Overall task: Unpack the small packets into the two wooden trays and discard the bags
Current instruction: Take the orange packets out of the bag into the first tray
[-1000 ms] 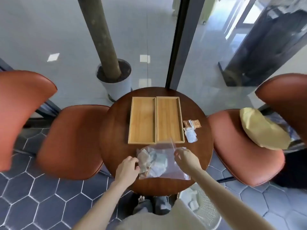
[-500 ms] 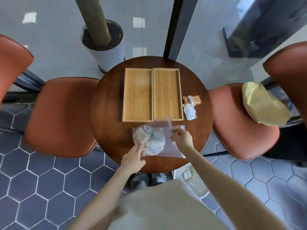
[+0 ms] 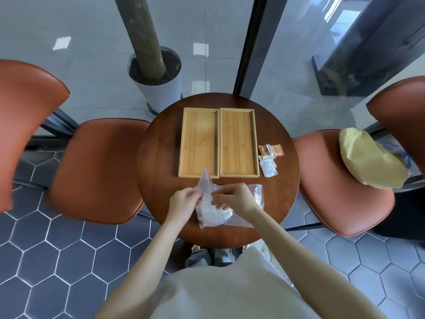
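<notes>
1. A person in a pale top stands at the near edge of a round dark wooden table (image 3: 161, 162), both bare forearms reaching forward over it
2. The left hand (image 3: 184, 202) pinches the left side of a clear plastic bag (image 3: 208, 211) between thumb and fingers, closed on the film
3. The right hand (image 3: 236, 199) grips the same bag from the right, fingers curled onto the plastic; a corner of the bag sticks up just past the hands, over the near edge of the left tray
4. The bag holds whitish packets, blurred through the plastic; a second clear bag (image 3: 257, 194) lies flat under and to the right of it on the table
5. Beyond the hands, two wooden trays sit side by side, touching along their long sides: the left tray (image 3: 199, 141) and the right tray (image 3: 238, 141)
6. Just right of the right tray lie loose small packets: orange ones (image 3: 271, 150) and white ones (image 3: 268, 167) nearer
7. Reddish-brown chairs (image 3: 99, 169) flank the table; the right one carries a yellow cushion (image 3: 368, 162)
8. Farthest, a white planter (image 3: 161, 88) with a trunk stands behind glass
</notes>
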`<action>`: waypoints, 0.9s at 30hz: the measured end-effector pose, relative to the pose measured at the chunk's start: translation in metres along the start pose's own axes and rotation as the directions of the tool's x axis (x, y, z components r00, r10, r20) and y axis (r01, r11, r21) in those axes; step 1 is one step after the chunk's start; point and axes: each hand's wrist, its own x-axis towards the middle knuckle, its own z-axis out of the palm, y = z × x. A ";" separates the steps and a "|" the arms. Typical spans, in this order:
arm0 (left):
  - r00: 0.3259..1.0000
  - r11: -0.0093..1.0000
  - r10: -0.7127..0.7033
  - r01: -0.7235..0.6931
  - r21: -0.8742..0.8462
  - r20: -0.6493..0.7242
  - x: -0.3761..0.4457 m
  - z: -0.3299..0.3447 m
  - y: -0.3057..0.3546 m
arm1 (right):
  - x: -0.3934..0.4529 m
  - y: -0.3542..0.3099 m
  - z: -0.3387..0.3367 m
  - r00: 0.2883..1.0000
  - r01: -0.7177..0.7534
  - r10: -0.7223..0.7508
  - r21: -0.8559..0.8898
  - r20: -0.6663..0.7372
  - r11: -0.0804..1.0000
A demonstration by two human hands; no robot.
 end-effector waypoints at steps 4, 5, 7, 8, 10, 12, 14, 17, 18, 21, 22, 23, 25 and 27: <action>0.991 0.987 0.083 -0.096 -0.129 -0.104 -0.023 -0.002 0.013 | -0.011 -0.005 0.020 0.998 0.051 -0.053 -0.046 -0.042 0.998; 0.989 0.985 0.093 -0.108 -0.135 -0.114 -0.026 -0.002 0.012 | -0.014 -0.004 0.023 0.996 0.046 -0.049 -0.044 -0.068 0.998; 0.987 0.989 0.105 -0.117 -0.095 -0.123 -0.031 0.001 0.009 | -0.017 0.000 0.028 0.994 0.014 -0.018 -0.038 -0.104 0.999; 0.986 0.991 0.108 -0.118 -0.067 -0.130 -0.033 0.002 0.006 | -0.019 0.001 0.029 0.994 0.000 -0.004 -0.043 -0.112 0.999; 0.982 0.993 0.110 -0.116 -0.035 -0.152 -0.036 0.006 0.002 | -0.021 0.004 0.030 0.993 -0.006 -0.001 -0.061 -0.122 0.998; 0.979 0.992 0.107 -0.117 -0.042 -0.175 -0.041 0.009 -0.002 | -0.024 0.004 0.031 0.992 0.006 -0.016 -0.078 -0.127 0.997; 0.979 0.993 0.086 -0.099 -0.061 -0.186 -0.043 0.010 -0.005 | -0.025 0.005 0.032 0.992 0.018 -0.031 -0.108 -0.121 0.994; 0.983 0.995 0.038 -0.055 -0.087 -0.180 -0.043 0.011 -0.005 | -0.027 0.005 0.034 0.992 0.040 -0.057 -0.146 -0.112 0.988; 0.984 0.992 0.005 -0.027 -0.122 -0.179 -0.043 0.010 -0.006 | -0.028 0.005 0.035 0.992 0.046 -0.062 -0.145 -0.110 0.988; 0.982 0.975 -0.078 0.040 -0.216 -0.170 -0.042 0.009 -0.006 | -0.027 0.006 0.035 0.994 0.051 -0.060 -0.105 -0.086 0.993; 0.982 0.974 -0.089 0.050 -0.223 -0.167 -0.043 0.009 -0.006 | -0.027 0.006 0.034 0.996 0.046 -0.052 -0.079 -0.070 0.996; 0.982 0.971 -0.097 0.057 -0.233 -0.164 -0.043 0.009 -0.005 | -0.027 0.006 0.034 0.998 0.034 -0.037 -0.046 -0.052 0.998; 0.978 0.959 -0.126 0.077 -0.272 -0.165 -0.043 0.007 -0.004 | -0.027 0.005 0.032 1.000 0.001 0.000 0.031 -0.006 1.000; 0.972 0.940 -0.168 0.107 -0.324 -0.166 -0.042 0.006 -0.002 | -0.026 0.004 0.030 0.999 -0.028 0.025 0.091 0.035 0.995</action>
